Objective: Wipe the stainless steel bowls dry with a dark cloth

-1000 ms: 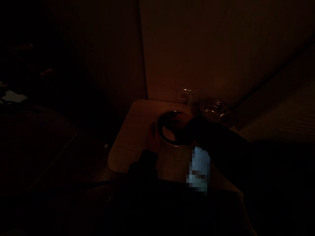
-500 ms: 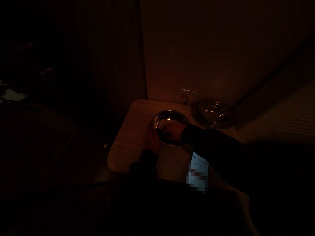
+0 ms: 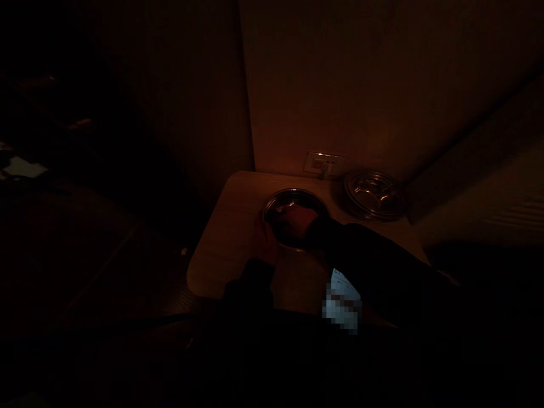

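Note:
The scene is very dark. A round steel bowl (image 3: 272, 203) stands on a small light wooden table (image 3: 232, 226). My left hand (image 3: 264, 241) grips the bowl's near left rim. My right hand (image 3: 297, 220) is inside the bowl, pressed against its bottom; its fingers are too dim to make out, and what it holds, if anything, does not show. Both arms wear dark sleeves.
A steel compartment plate (image 3: 374, 194) lies at the table's far right by the wall. A wall socket (image 3: 322, 164) sits just behind the table. A lit phone screen (image 3: 343, 294) glows near the table's front edge. Dark floor lies to the left.
My right hand has shifted about inside the bowl, from the right side toward the middle. The bowl tilted slightly and settled. My left hand stays on the rim.

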`<state>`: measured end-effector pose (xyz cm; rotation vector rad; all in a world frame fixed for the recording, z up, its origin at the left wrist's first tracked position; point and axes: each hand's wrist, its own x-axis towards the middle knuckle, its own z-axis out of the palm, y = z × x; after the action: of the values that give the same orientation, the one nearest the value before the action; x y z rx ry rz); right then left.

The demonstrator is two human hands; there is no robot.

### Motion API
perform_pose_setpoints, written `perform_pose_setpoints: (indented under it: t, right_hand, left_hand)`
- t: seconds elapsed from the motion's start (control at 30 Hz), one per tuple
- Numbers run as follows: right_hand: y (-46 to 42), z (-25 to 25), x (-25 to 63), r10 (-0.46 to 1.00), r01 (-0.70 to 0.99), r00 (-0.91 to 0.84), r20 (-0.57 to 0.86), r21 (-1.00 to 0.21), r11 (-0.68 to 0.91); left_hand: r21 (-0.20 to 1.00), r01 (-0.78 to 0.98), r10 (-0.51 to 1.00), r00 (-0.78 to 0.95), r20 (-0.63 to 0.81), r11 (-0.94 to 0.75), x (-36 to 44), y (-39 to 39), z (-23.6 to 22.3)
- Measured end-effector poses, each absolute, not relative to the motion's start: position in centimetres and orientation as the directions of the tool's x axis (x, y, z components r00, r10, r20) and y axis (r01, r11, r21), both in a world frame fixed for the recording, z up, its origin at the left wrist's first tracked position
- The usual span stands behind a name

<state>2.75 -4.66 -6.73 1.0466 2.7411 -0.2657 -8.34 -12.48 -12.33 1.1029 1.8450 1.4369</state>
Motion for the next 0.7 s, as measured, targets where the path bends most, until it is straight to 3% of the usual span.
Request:
perform_pose_setpoints:
  t: [0.27,0.7]
  right_hand:
    - [-6.6,-5.8,5.1,0.467,0.544,-0.813,-0.348,-0.169,0.822]
    - [-3.4,-7.0,4.0,0.78,0.806,-0.581,-0.235,-0.033,0.59]
  left_hand:
    - [0.956,0.273,0.858,-0.51,0.053,0.103,-8.3,-12.6,-12.3]
    - [0.958,0.268,0.873,-0.487,0.039,0.107,-8.5,-12.7,-12.2]
